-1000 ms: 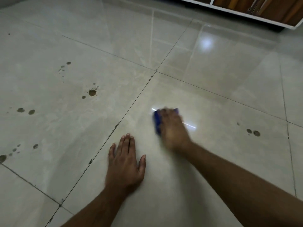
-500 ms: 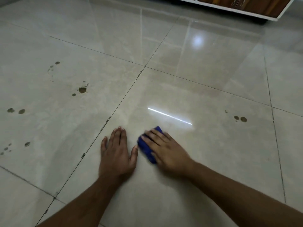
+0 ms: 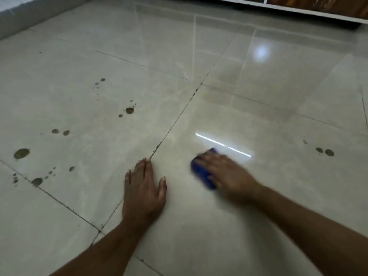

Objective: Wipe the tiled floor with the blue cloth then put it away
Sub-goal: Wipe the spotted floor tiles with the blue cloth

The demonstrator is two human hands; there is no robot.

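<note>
On the glossy tiled floor [image 3: 258,96], the right hand [image 3: 229,176] presses flat-fingered on the soft, light blue cloth [image 3: 203,174], best pinched at an edge, while the left hand [image 3: 142,188] rests spread, empty.

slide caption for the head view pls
Right hand wipes tile with blue cloth; left hand flat on floor.
</note>
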